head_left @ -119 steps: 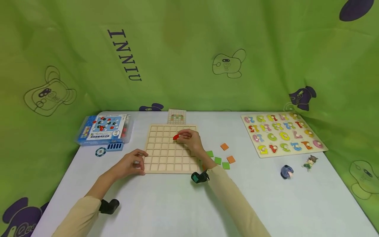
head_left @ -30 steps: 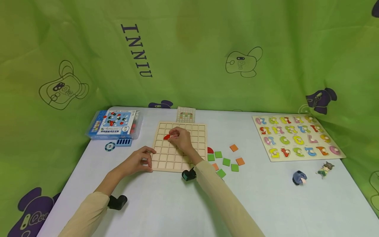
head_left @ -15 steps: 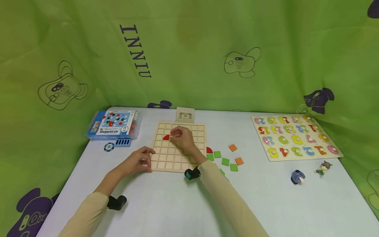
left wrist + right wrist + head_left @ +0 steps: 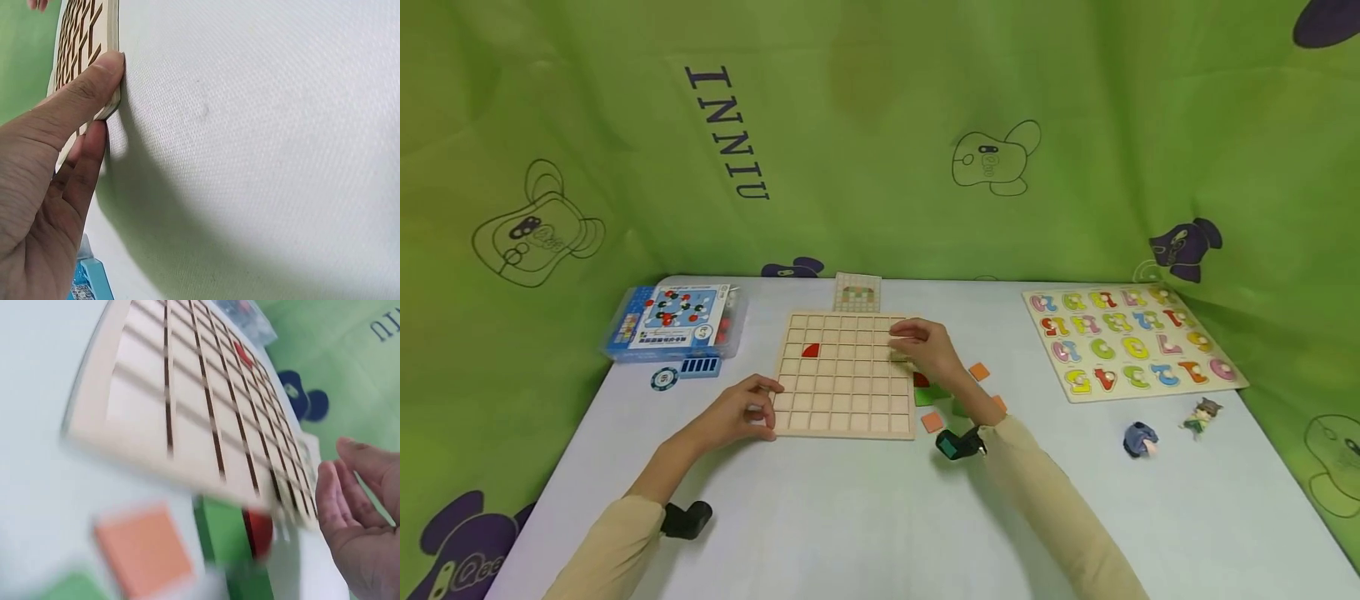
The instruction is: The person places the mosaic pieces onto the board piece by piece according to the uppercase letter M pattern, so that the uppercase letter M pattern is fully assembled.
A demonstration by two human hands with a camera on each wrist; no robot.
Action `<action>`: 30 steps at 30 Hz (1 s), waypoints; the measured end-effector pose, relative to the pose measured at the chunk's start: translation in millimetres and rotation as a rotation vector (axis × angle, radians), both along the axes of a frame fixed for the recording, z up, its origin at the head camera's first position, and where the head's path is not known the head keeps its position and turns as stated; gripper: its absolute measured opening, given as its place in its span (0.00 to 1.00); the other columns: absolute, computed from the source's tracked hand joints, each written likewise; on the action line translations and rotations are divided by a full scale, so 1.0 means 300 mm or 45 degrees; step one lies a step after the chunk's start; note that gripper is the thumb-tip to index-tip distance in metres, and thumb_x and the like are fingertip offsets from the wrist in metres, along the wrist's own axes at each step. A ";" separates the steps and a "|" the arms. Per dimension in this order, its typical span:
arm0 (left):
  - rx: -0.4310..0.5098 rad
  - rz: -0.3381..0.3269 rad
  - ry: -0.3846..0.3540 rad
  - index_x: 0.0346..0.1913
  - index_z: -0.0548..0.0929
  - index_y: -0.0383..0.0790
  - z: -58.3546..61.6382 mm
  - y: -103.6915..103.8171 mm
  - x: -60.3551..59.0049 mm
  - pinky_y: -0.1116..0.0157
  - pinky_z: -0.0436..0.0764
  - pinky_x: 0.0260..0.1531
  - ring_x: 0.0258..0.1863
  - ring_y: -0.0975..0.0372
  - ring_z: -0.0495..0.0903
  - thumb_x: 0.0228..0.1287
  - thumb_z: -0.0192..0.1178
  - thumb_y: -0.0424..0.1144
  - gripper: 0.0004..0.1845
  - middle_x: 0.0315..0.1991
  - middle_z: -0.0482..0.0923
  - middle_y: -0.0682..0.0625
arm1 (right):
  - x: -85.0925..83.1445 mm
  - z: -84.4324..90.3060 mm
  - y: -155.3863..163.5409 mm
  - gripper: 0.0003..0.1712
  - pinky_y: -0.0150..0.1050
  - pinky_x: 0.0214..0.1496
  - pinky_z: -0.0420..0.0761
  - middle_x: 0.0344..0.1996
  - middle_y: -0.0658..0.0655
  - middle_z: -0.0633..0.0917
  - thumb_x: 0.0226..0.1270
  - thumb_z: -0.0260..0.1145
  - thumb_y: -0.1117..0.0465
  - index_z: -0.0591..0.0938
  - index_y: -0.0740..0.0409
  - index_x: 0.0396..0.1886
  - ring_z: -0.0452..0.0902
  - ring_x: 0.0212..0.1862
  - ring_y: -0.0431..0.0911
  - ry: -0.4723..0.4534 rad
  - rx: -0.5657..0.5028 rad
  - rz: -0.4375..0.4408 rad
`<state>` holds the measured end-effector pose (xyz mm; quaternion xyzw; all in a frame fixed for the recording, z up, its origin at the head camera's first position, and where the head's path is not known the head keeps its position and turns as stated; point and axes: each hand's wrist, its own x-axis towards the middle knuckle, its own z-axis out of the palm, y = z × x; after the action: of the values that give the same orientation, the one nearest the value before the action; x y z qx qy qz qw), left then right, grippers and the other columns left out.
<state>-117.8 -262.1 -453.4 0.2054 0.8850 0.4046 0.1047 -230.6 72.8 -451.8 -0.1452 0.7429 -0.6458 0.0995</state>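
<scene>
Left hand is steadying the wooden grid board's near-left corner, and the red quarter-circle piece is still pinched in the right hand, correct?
Not quite. The red quarter-circle piece lies in a cell of the wooden grid board, and the right hand holds nothing, as the head view shows. The left hand does steady the near-left corner.
</scene>
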 end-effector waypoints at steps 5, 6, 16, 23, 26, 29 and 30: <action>0.000 -0.001 0.001 0.23 0.79 0.43 0.000 0.006 -0.003 0.59 0.81 0.49 0.54 0.45 0.72 0.47 0.73 0.29 0.11 0.58 0.69 0.36 | 0.026 0.008 0.143 0.16 0.32 0.48 0.81 0.48 0.70 0.81 0.62 0.66 0.71 0.79 0.71 0.50 0.80 0.48 0.53 0.084 0.044 -0.027; 0.001 0.000 0.002 0.23 0.79 0.43 0.000 0.007 -0.003 0.59 0.81 0.49 0.54 0.44 0.72 0.47 0.73 0.29 0.11 0.57 0.69 0.36 | 0.031 0.006 0.170 0.16 0.31 0.48 0.80 0.48 0.70 0.81 0.62 0.66 0.71 0.79 0.71 0.50 0.80 0.48 0.52 0.112 0.055 -0.022; 0.000 0.006 0.026 0.23 0.79 0.43 -0.004 0.005 -0.004 0.59 0.81 0.47 0.54 0.44 0.72 0.46 0.74 0.28 0.12 0.56 0.70 0.37 | 0.157 -0.018 0.386 0.14 0.26 0.42 0.80 0.43 0.69 0.83 0.61 0.67 0.71 0.80 0.69 0.47 0.81 0.43 0.42 0.292 0.163 -0.015; -0.006 0.007 0.023 0.23 0.79 0.44 -0.008 -0.004 -0.001 0.59 0.81 0.47 0.53 0.45 0.72 0.46 0.74 0.29 0.12 0.57 0.69 0.37 | 0.292 -0.039 0.455 0.15 0.27 0.41 0.81 0.41 0.70 0.83 0.58 0.68 0.74 0.80 0.69 0.46 0.81 0.40 0.41 0.312 0.153 0.000; -0.010 0.006 0.022 0.23 0.79 0.44 -0.011 -0.006 0.000 0.58 0.81 0.48 0.54 0.45 0.71 0.46 0.74 0.30 0.11 0.57 0.69 0.38 | 0.335 -0.054 0.452 0.16 0.28 0.39 0.82 0.40 0.69 0.83 0.56 0.69 0.76 0.80 0.69 0.45 0.80 0.38 0.40 0.351 0.155 0.037; -0.006 0.001 0.031 0.23 0.79 0.44 -0.013 -0.005 0.000 0.58 0.81 0.47 0.54 0.45 0.72 0.47 0.74 0.30 0.11 0.57 0.69 0.37 | 0.371 -0.066 0.432 0.18 0.29 0.38 0.82 0.40 0.69 0.83 0.55 0.69 0.77 0.79 0.71 0.47 0.80 0.37 0.41 0.375 0.146 0.102; -0.004 -0.002 0.035 0.23 0.79 0.44 -0.013 -0.003 0.000 0.58 0.81 0.47 0.54 0.45 0.72 0.47 0.74 0.30 0.11 0.57 0.69 0.37 | 0.382 -0.069 0.423 0.19 0.29 0.38 0.83 0.41 0.69 0.83 0.55 0.69 0.76 0.79 0.72 0.48 0.80 0.37 0.41 0.378 0.148 0.119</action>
<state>-117.7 -263.2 -457.3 0.2115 0.8868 0.4001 0.0931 -115.9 199.7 -472.4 -0.2674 0.7780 -0.5678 0.0269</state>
